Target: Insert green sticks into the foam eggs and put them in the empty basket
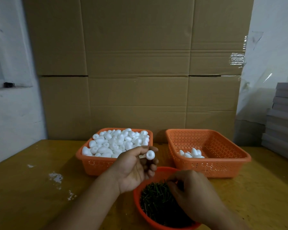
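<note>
My left hand [136,170] pinches a white foam egg [150,154] between thumb and fingers, raised above the near rim of the left basket. My right hand [189,190] reaches down into the round orange bowl [138,205] of green sticks [156,201], fingers curled at the pile; whether it holds a stick is hidden. The left orange basket [96,165] is heaped with foam eggs [120,141]. A second orange basket [223,165] on the right holds several eggs [191,153] in its near left corner.
The baskets and bowl sit on a yellowish wooden table [32,188] with white flecks at the left. A tall cardboard sheet [136,72] stands behind the baskets. Grey flat boxes [283,120] are stacked at the far right.
</note>
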`<state>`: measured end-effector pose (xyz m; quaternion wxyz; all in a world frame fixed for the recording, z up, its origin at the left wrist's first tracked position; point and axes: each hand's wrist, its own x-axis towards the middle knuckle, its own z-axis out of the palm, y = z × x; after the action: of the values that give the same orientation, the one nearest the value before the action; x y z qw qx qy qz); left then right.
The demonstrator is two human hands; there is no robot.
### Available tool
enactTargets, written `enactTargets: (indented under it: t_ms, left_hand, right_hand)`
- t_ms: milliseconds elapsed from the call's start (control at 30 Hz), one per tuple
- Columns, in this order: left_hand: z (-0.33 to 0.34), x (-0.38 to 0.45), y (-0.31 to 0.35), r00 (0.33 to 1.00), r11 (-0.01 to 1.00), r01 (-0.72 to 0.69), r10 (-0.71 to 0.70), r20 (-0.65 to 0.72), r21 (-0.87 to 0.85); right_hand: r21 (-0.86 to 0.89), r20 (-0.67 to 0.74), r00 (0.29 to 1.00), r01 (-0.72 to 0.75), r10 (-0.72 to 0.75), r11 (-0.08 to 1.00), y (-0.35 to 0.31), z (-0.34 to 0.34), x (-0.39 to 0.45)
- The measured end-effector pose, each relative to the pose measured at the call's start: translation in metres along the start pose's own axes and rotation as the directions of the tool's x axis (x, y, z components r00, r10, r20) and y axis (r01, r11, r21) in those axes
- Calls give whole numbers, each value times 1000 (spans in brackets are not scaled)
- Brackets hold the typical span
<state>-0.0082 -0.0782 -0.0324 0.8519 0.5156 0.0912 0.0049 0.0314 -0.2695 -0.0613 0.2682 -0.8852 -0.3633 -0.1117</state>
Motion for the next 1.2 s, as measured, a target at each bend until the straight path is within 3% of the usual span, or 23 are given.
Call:
enactTargets:
  t_ms: [233,567,800,1200]
  left_hand:
    - [3,3,-4,998,984,-60,63,-8,166]
    - [6,-1,-8,988,953,-150,137,69,262]
    - [7,-3,-7,979,943,-168,126,159,288]
    - [13,-10,-4,976,944,-158,105,191,291]
  right_hand:
    - [-214,102,991,-59,83,975,-3,5,0]
    - [-259,275,953,-54,127,964,-8,12,4]
    - [-261,260,958,-55,124,964,-10,12,4]
    - [-175,199,975,-61,96,983,-10,10,0]
